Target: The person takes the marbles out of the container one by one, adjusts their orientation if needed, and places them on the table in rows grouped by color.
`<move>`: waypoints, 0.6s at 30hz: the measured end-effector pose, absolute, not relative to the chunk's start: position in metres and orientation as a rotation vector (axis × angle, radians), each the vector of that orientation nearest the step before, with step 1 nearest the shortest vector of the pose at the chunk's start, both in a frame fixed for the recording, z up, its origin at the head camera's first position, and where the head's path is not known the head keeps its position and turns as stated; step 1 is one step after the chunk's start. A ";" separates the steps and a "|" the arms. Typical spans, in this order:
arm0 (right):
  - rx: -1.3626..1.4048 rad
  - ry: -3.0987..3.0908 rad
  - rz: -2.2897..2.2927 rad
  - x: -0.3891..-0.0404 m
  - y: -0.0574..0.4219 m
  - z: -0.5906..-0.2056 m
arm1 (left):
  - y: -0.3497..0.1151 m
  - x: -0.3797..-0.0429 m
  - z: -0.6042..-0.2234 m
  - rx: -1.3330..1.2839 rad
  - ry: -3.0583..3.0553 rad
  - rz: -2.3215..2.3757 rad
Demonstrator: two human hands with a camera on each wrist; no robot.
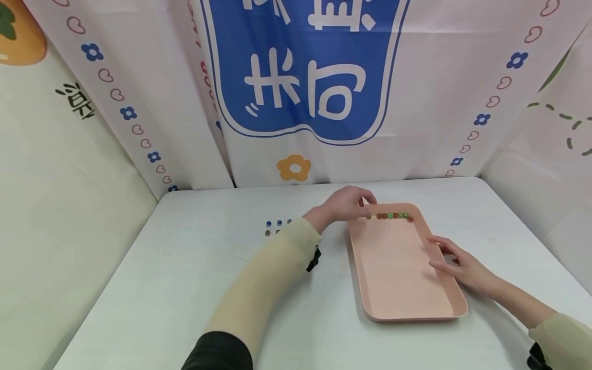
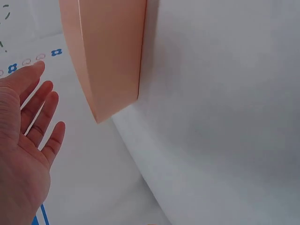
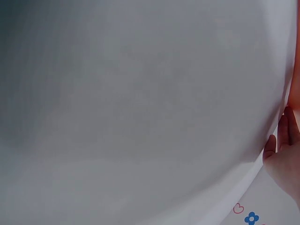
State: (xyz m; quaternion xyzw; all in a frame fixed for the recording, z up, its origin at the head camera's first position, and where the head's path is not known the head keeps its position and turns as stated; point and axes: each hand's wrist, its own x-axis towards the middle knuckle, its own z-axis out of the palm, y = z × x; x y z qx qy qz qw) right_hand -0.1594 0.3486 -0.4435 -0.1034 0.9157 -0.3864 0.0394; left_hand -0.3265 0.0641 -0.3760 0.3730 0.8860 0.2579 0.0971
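A pink rectangular tray lies on the white table, with a row of small green and brown beads along its far end. My left hand reaches over the tray's far left corner, thumb and forefinger apart beside the left end of the row. In the left wrist view its fingers are spread and relaxed, with the tray's outer wall beside them. My right hand holds the tray's right rim, thumb over the inside and other fingers along the outer wall. Only its fingertips show in the right wrist view.
Several small blue beads and brown beads lie in rows on the table left of the tray, partly hidden by my left sleeve. A printed cloth hangs behind the table's far edge.
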 end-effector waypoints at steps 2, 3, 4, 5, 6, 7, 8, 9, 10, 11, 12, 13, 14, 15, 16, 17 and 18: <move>-0.318 2.811 -1.175 -0.159 0.348 -0.443 | 0.068 -0.328 -0.378 1.087 2.630 0.778; -0.319 2.816 -1.167 -0.159 0.348 -0.443 | 0.069 -0.328 -0.379 1.074 2.631 0.790; -0.319 2.819 -1.162 -0.160 0.349 -0.443 | 0.071 -0.329 -0.380 1.060 2.629 0.805; -0.319 2.820 -1.159 -0.160 0.349 -0.443 | 0.072 -0.329 -0.381 1.046 2.623 0.821; -0.319 2.823 -1.155 -0.160 0.349 -0.443 | 0.074 -0.329 -0.383 1.033 2.617 0.838; -0.319 2.824 -1.153 -0.160 0.350 -0.444 | 0.075 -0.329 -0.384 1.016 2.609 0.856; -0.319 2.824 -1.154 -0.160 0.350 -0.444 | 0.077 -0.329 -0.386 1.006 2.602 0.872; -0.317 2.825 -1.153 -0.160 0.350 -0.444 | 0.078 -0.329 -0.388 1.005 2.601 0.881; -0.317 2.825 -1.154 -0.160 0.350 -0.444 | 0.080 -0.329 -0.389 1.006 2.602 0.884; -0.316 2.826 -1.154 -0.160 0.351 -0.444 | 0.081 -0.329 -0.391 1.009 2.603 0.887; -0.316 2.826 -1.156 -0.160 0.351 -0.444 | 0.083 -0.330 -0.393 1.010 2.607 0.886; -0.318 2.827 -1.158 -0.160 0.351 -0.444 | 0.085 -0.330 -0.394 1.013 2.609 0.878; -0.320 2.828 -1.159 -0.160 0.351 -0.445 | 0.086 -0.330 -0.396 1.016 2.612 0.871; -0.322 2.827 -1.162 -0.160 0.351 -0.445 | 0.087 -0.329 -0.398 1.015 2.616 0.858; -0.325 2.827 -1.164 -0.160 0.351 -0.445 | 0.089 -0.329 -0.400 1.012 2.616 0.843; -0.329 2.828 -1.166 -0.160 0.351 -0.445 | 0.090 -0.329 -0.402 1.012 2.616 0.831; -0.333 2.829 -1.168 -0.160 0.351 -0.445 | 0.090 -0.329 -0.405 1.018 2.618 0.819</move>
